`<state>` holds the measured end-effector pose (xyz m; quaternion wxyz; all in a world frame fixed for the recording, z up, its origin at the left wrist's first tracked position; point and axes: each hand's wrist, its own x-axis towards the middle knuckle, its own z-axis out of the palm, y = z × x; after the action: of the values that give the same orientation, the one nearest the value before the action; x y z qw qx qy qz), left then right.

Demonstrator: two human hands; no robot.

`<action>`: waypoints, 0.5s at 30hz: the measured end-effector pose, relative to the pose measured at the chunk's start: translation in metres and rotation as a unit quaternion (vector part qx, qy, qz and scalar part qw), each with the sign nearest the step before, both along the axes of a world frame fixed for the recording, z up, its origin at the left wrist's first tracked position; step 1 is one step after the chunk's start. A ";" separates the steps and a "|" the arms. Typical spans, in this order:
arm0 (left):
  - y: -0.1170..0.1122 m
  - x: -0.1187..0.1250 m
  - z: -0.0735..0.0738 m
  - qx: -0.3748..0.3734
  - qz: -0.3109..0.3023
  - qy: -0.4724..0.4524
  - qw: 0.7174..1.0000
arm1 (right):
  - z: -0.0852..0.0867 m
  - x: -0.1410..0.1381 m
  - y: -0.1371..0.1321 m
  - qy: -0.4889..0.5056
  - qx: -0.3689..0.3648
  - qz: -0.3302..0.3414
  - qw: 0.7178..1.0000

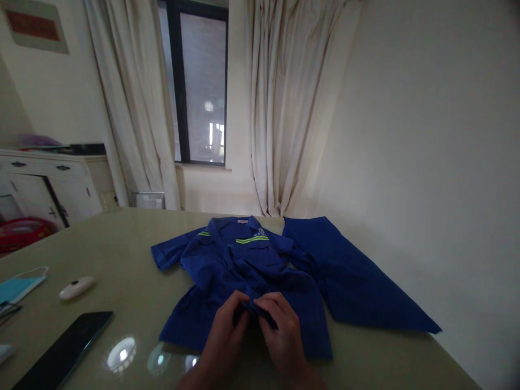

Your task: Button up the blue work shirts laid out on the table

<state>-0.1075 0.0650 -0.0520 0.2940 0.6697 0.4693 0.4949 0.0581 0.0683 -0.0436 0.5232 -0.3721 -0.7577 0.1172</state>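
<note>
A blue short-sleeved work shirt (260, 271) with yellow-green stripes lies spread on the table, its collar toward the window. Both hands are at the middle of its front, close to the lower hem. My left hand (230, 325) pinches the shirt's front edge between thumb and fingers. Just beside it, my right hand (281, 327) is closed on the other side of the same front opening. The fingertips nearly meet, and the cloth is lifted slightly there. Whether a button lies between the fingers is hidden.
Folded dark blue cloth (357, 281) lies right of the shirt, by the wall. On the table (122, 249) at left are a black phone (65, 352), a white oval object (77, 287) and a light-blue face mask (20, 288). Behind stand curtains (284, 108) and a white cabinet (73, 184).
</note>
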 end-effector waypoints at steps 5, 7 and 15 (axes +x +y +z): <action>0.002 0.001 0.001 -0.010 0.008 -0.016 1.000 | 0.010 -0.003 -0.002 0.024 -0.035 -0.001 0.999; 0.003 0.000 0.000 -0.007 0.019 -0.022 1.000 | 0.013 -0.004 -0.002 0.024 -0.054 0.010 0.998; 0.009 -0.012 -0.011 0.054 -0.018 0.048 0.997 | 0.007 -0.003 -0.003 0.033 -0.097 0.039 0.994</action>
<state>-0.1198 0.0736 -0.0628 0.2430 0.7160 0.4435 0.4813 0.0549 0.0655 -0.0365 0.5047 -0.3870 -0.7389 0.2225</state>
